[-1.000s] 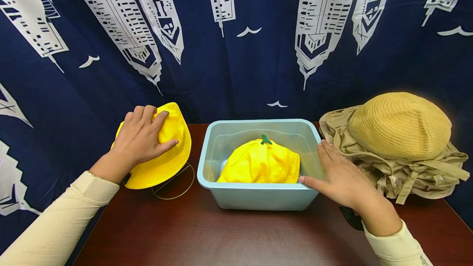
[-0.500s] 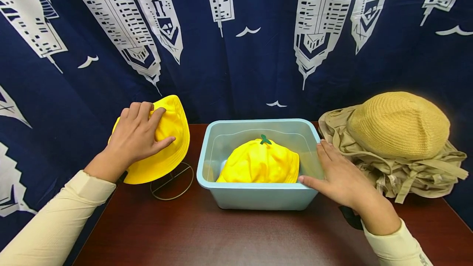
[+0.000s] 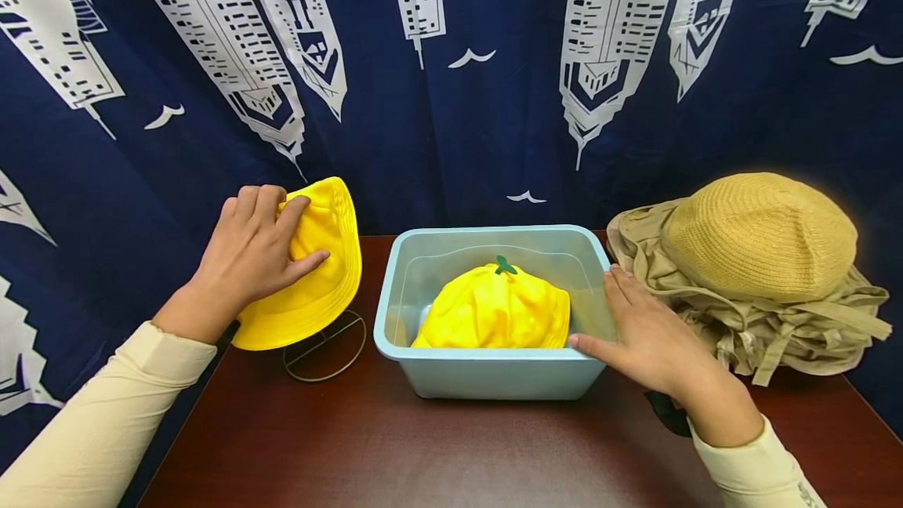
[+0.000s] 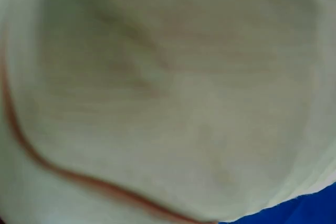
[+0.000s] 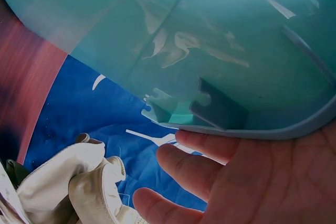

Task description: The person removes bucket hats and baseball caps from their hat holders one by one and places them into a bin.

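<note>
On the left, my left hand [image 3: 247, 249] grips the crown of a yellow bucket hat [image 3: 320, 241], thumb on the near side and fingers over the top. The hat tilts above a thin wire stand with a round base [image 3: 326, 347]. In the left wrist view a blurred pale surface fills nearly everything. My right hand [image 3: 652, 335] rests on the right end of a light blue plastic bin [image 3: 494, 375], thumb at the front rim and straight fingers along the outer side. Inside the bin lies a second yellow hat [image 3: 494, 308] with a green leaf tip.
At the right, a tan knitted hat [image 3: 765, 237] sits on a heap of beige cloth hats [image 3: 790, 339] with loose straps. Everything stands on a dark red-brown table [image 3: 437, 453]. Close behind hangs a navy curtain [image 3: 437, 139] with white building prints.
My left hand has moved slightly up and left with the yellow bucket hat, which now tilts more and uncovers more of the wire base. The right hand and bin have stayed put.
</note>
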A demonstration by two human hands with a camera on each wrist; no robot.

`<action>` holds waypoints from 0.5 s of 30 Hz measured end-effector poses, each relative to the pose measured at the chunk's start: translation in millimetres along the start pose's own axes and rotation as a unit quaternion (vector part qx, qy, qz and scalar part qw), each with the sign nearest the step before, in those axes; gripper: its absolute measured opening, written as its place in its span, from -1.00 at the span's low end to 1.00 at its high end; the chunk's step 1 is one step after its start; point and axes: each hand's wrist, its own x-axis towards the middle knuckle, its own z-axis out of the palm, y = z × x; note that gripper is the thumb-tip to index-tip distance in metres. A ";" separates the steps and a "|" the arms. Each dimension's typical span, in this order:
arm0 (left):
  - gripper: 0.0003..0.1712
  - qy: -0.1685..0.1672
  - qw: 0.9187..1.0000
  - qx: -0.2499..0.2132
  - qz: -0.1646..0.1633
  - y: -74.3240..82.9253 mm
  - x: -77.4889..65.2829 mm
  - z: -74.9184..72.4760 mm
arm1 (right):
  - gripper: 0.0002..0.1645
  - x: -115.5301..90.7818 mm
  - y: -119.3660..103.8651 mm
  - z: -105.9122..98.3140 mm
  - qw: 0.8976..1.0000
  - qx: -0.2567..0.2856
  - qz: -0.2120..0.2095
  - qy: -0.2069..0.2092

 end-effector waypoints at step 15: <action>-0.13 -0.008 1.000 -0.014 -0.005 1.3 6.3 -16.4 | 0.33 0.3 0.5 -0.8 1.000 0.007 0.000 -0.007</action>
